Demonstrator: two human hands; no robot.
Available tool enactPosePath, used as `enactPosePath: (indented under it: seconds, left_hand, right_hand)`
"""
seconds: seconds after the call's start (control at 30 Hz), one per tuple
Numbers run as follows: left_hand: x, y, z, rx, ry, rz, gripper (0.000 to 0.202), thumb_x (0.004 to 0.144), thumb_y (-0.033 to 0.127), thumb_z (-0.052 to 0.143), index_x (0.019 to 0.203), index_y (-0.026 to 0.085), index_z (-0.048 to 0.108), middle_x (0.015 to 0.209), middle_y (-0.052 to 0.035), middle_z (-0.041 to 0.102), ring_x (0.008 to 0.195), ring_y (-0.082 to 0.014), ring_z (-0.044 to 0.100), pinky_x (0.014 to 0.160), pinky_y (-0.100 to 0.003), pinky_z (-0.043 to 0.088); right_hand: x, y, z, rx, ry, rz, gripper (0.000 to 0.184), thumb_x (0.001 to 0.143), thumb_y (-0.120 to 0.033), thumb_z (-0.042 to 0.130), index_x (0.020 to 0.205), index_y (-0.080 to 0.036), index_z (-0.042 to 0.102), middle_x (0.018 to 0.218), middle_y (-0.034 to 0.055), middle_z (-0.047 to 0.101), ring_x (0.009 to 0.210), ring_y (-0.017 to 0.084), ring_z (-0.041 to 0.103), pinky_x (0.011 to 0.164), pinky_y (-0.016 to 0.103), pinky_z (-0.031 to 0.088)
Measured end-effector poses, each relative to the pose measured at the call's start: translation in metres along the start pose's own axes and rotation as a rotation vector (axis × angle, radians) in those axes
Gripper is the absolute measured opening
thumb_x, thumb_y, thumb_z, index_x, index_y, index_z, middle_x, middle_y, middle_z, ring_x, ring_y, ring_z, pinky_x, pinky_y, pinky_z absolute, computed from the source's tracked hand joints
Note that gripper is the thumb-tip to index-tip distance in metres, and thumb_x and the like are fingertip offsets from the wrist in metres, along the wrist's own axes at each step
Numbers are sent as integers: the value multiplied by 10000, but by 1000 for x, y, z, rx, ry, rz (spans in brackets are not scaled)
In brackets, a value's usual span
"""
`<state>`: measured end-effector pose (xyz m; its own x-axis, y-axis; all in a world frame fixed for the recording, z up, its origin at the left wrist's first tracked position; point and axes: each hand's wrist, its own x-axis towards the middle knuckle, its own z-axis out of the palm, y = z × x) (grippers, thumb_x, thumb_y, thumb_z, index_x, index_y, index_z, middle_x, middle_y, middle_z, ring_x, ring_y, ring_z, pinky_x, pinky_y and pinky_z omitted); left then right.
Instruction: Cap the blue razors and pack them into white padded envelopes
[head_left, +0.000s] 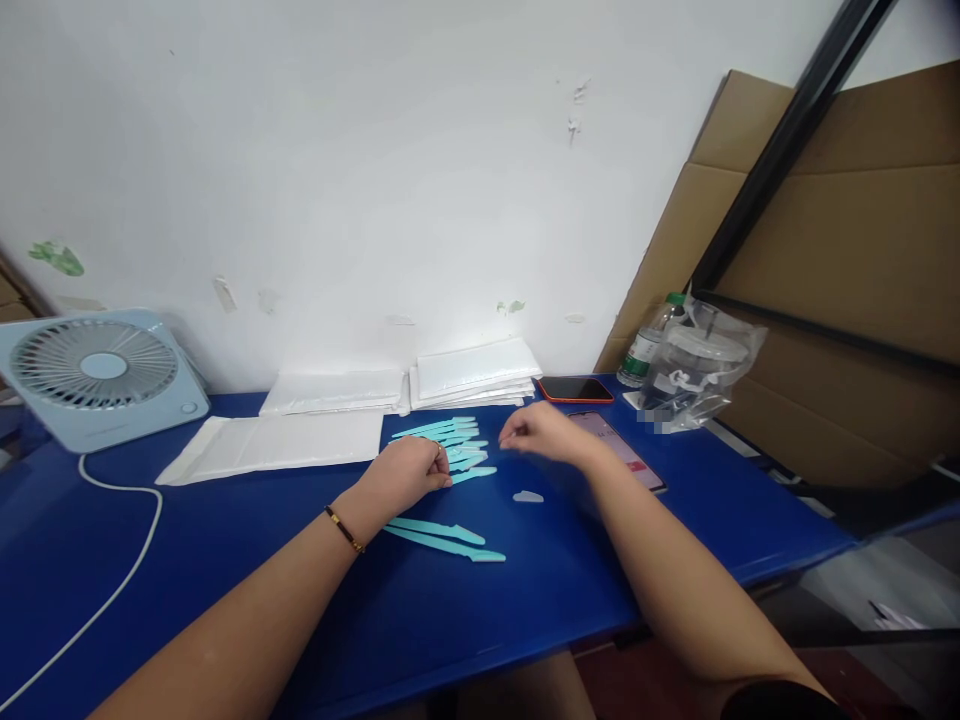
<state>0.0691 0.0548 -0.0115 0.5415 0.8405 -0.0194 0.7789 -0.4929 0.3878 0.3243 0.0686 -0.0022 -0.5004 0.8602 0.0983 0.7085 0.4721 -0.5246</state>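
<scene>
My left hand rests curled on the blue table, its fingers closed against a fanned pile of several turquoise plastic razors. A gold bracelet circles that wrist. My right hand hovers just right of the pile, fingers pinched together; what they pinch, if anything, is too small to see. Two more turquoise razors lie side by side nearer to me, below my left wrist. A small pale cap lies alone on the table under my right forearm.
White padded envelopes are stacked at the wall, one flat envelope to the left. A pale blue fan with a white cable stands far left. Two phones lie right of the razors, beside a bagged bottle. Cardboard leans at right.
</scene>
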Motion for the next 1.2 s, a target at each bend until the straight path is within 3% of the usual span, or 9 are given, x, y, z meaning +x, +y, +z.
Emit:
enactPosePath:
  seconds: [0.1, 0.2, 0.3, 0.4, 0.5, 0.6, 0.83, 1.0, 1.2]
  left_hand:
    - [-8, 3, -12, -77, -37, 31, 216, 688, 406, 638, 794, 218, 659, 757, 3, 661, 684, -140, 586, 554, -210, 390]
    - [-16, 6, -21, -167, -235, 105, 238, 663, 427, 661, 808, 238, 670, 743, 23, 658, 674, -127, 591, 543, -191, 404]
    - [-19, 8, -21, -181, -365, 114, 231, 623, 400, 694, 789, 240, 682, 714, 29, 656, 642, -123, 587, 519, -188, 397]
    - [-16, 8, -14, -154, -310, 64, 157, 665, 366, 652, 729, 226, 680, 700, 21, 657, 628, -123, 578, 515, -195, 385]
    - [-11, 7, -7, -77, -194, 19, 121, 690, 320, 614, 700, 218, 679, 704, 12, 664, 627, -128, 572, 513, -207, 372]
    - [-8, 6, -3, -24, -125, 1, 105, 696, 278, 591, 696, 215, 675, 697, 10, 671, 628, -129, 576, 519, -211, 367]
    - [-9, 7, -1, 10, -57, 11, 129, 710, 291, 568, 688, 206, 663, 702, -5, 674, 641, -137, 583, 524, -219, 361]
    - [-10, 7, 0, -26, -84, 45, 141, 722, 283, 552, 705, 211, 671, 730, -4, 690, 655, -139, 592, 547, -219, 377]
    - [-9, 9, 0, -32, -90, 20, 137, 716, 273, 556, 700, 209, 676, 719, 0, 695, 640, -135, 592, 541, -216, 372]
  right_hand:
    - [-14, 23, -26, -57, 149, 130, 163, 732, -215, 588, 830, -172, 710, 745, 26, 692, 688, 138, 620, 634, 212, 443]
    - [-22, 41, -38, -154, 52, 269, 177, 627, -175, 664, 796, -186, 713, 737, 20, 682, 672, 150, 613, 599, 216, 439]
    - [-20, 49, -35, -217, -52, 375, 187, 556, -199, 719, 742, -191, 710, 694, 15, 662, 635, 156, 597, 542, 220, 414]
    - [-13, 45, -24, -157, -105, 352, 174, 579, -218, 708, 750, -192, 698, 684, 5, 646, 632, 144, 587, 556, 215, 411]
    - [-7, 32, -14, -78, -127, 237, 224, 617, -222, 680, 840, -195, 675, 736, -1, 630, 637, 124, 567, 561, 206, 409]
    - [-5, 18, -5, -31, -164, 123, 130, 654, -194, 632, 782, -174, 633, 714, -4, 600, 611, 107, 543, 540, 200, 406]
    - [-4, 9, 1, 494, -232, 172, 315, 709, -310, 628, 973, -173, 524, 728, 1, 606, 592, 129, 639, 553, 244, 517]
    - [-7, 13, -6, 325, -347, 345, 375, 619, -387, 724, 862, -126, 606, 634, 33, 642, 538, 144, 629, 483, 218, 494]
    - [-7, 10, -6, 216, -338, 188, 294, 562, -331, 749, 778, -143, 684, 641, 18, 660, 528, 113, 591, 483, 192, 447]
